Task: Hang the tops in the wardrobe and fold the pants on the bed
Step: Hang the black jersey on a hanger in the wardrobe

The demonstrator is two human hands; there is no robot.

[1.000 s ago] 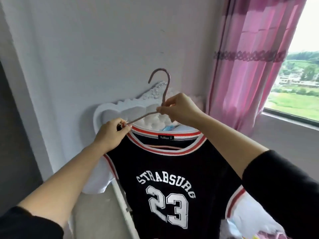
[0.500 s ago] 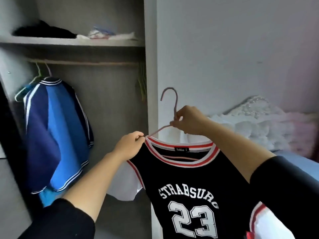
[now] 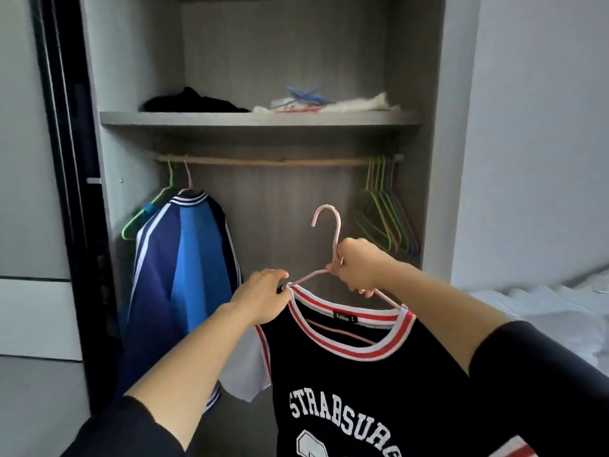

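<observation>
A black jersey [image 3: 356, 384] with a red and white collar and white sleeves hangs on a pink hanger [image 3: 329, 225] in front of the open wardrobe. My right hand [image 3: 361, 263] grips the hanger just below its hook. My left hand [image 3: 262, 300] pinches the jersey's left shoulder where it meets the hanger arm. The hook sits below the wooden rail [image 3: 270, 160], apart from it. A blue and navy top [image 3: 184, 268] hangs at the rail's left end.
Several empty coloured hangers [image 3: 384, 212] hang at the rail's right end. The shelf [image 3: 257, 119] above holds dark clothes and white items. A dark sliding door frame [image 3: 66, 159] stands at the left. The white bed [image 3: 543, 311] lies at the right.
The view has swung left from the bed and window to face the wardrobe. The jersey on its hanger has come along, held by both hands, now in front of the rail.
</observation>
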